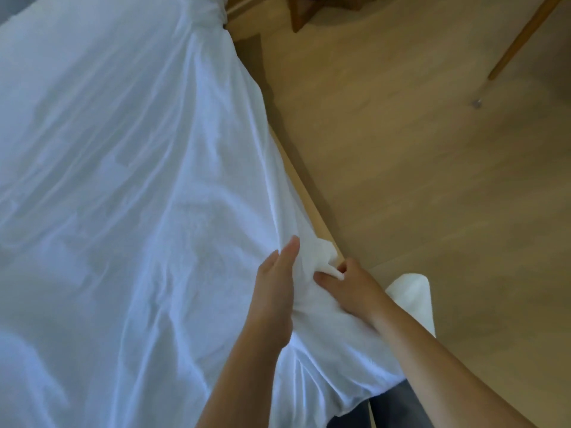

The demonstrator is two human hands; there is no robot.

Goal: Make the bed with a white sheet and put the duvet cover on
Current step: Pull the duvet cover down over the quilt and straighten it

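Note:
A white sheet [117, 156] lies wrinkled over the whole bed and drapes over its right side and near corner. At that near right corner my right hand [349, 288] pinches a bunched fold of the sheet between thumb and fingers. Beside it, my left hand [278, 282] lies flat with straight fingers against the sheet, pressing on the corner. The far right corner of the sheet is gathered into a knot-like bunch [213, 17]. No duvet cover can be told apart from the sheet.
A light wooden bed frame edge [309, 193] runs along the bed's right side. Wooden floor [401, 149] spreads to the right, with slanted wooden furniture legs [522, 38] at the top. My white-socked foot [414, 291] stands near the corner.

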